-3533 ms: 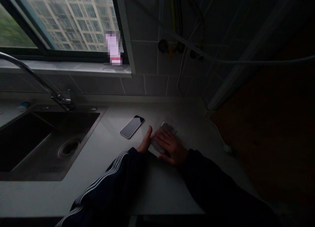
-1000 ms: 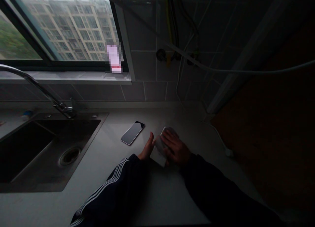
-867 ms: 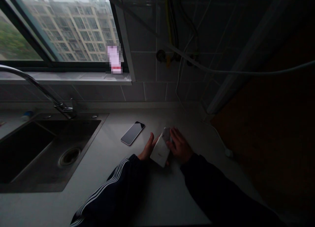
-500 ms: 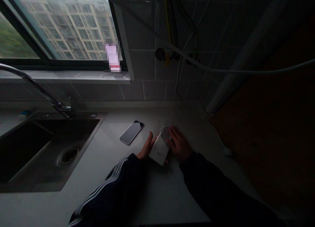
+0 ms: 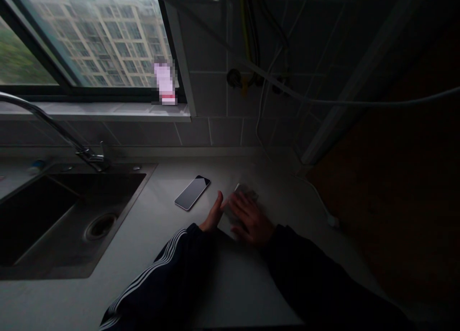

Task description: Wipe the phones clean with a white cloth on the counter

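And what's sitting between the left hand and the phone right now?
In the head view, nothing sits between the left hand and the phone: just bare, pale countertop.

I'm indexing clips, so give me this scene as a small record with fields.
Left hand: thumb raised, at the pale item's left edge, fingers hidden
Right hand: blurred, spread over the pale item
Phone: flat on the counter, screen dark
Left of phone: sink with faucet
Light: dim, brightest at window
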Demonstrator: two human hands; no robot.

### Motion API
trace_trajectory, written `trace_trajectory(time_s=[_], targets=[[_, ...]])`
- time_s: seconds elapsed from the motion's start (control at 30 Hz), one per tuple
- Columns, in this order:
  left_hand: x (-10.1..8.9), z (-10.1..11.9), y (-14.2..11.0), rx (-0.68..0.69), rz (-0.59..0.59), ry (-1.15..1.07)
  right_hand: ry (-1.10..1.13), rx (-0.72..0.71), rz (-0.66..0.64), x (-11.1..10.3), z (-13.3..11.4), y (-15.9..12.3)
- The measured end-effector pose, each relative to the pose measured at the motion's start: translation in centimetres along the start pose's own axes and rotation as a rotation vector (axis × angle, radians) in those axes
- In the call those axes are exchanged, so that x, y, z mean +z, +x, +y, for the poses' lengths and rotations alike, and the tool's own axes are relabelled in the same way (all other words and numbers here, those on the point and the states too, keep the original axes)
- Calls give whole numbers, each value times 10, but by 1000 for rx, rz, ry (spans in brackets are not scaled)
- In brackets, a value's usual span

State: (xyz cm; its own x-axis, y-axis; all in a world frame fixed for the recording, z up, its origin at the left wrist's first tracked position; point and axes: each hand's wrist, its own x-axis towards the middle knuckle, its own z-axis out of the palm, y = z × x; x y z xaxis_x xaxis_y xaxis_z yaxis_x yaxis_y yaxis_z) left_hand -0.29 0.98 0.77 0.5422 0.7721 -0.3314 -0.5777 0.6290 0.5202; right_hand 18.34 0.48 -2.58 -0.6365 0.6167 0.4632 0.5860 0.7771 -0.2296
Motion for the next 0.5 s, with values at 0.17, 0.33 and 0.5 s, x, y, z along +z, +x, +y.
trace_trajectory(time_s=[0.17,0.33,0.5], targets=[[0,1,0,-5,-48,10,4,114,63,1,-2,1],[3,2,-1,-1,17,56,-5,-11,10,3,-1,-1],[-2,0,1,-19,-113,22,-64,203,71,-4,-2,0]])
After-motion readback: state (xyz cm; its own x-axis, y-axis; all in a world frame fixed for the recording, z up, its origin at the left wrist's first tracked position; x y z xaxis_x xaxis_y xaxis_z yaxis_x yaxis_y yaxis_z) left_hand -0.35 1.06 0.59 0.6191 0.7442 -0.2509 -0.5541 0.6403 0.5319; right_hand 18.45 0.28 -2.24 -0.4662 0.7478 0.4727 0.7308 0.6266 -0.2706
